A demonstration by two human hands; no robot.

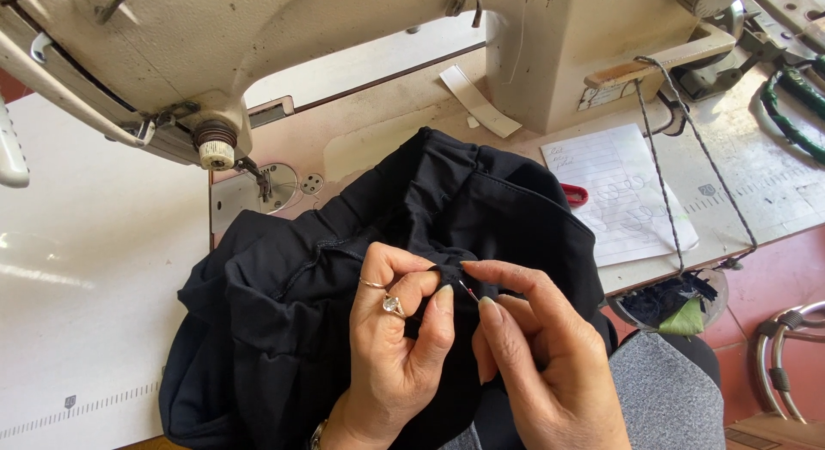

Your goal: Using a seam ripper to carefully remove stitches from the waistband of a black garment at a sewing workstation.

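A bunched black fabric garment (326, 269) lies on the sewing table in front of me. My left hand (395, 338), wearing two rings, pinches a fold of the black fabric between thumb and fingers. My right hand (533, 355) holds a thin seam ripper (468, 290) with a small red tip, its point touching the fabric right beside my left thumb. The two hands meet at the fold near the garment's front edge.
A cream industrial sewing machine (258, 37) spans the back, its needle area (262, 183) left of the fabric. A lined paper sheet (619, 192), a red-handled tool (574, 194) and a grey cord (670, 166) lie to the right. A scrap-filled bowl (675, 304) hangs at the table edge.
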